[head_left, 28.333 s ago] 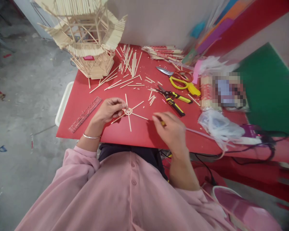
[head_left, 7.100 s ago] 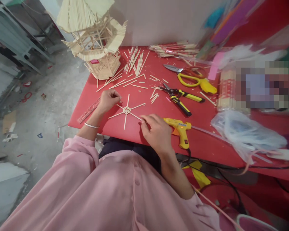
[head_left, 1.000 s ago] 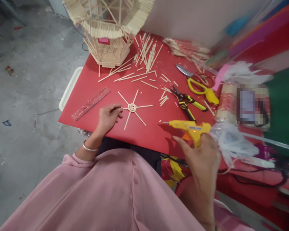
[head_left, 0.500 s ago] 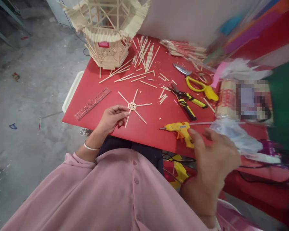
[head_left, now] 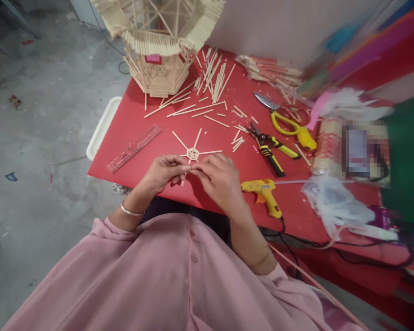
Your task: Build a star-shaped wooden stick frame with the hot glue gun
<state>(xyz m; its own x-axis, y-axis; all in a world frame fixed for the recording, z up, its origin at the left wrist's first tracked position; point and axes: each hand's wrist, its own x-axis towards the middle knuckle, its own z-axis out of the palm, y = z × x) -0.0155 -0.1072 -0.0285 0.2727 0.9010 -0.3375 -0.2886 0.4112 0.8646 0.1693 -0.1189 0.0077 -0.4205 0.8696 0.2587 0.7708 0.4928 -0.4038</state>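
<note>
A small star-like frame of thin wooden sticks [head_left: 192, 154], with a hexagonal hub and several spokes, lies flat on the red table. My left hand [head_left: 167, 172] is closed in a pinch just below the hub, over one lower spoke. Against its fingertips, my right hand [head_left: 222, 181] pinches too. Whatever sits between the fingers is too small or covered to make out. To the right of my right hand, a yellow hot glue gun [head_left: 262, 189] rests on its side, with a glue stick out of its back.
Behind stands a stick-built pagoda model [head_left: 162, 82]. Loose sticks [head_left: 214, 78] are scattered beside it. A clear ruler [head_left: 134, 148] lies left. Yellow-handled cutters [head_left: 271, 149], scissors [head_left: 290, 120] and a plastic bag [head_left: 336, 202] are at right.
My right hand has left the area by the glue gun and moved left to meet my left hand's fingertips. The glue gun stays on the table. My left hand has barely moved.
</note>
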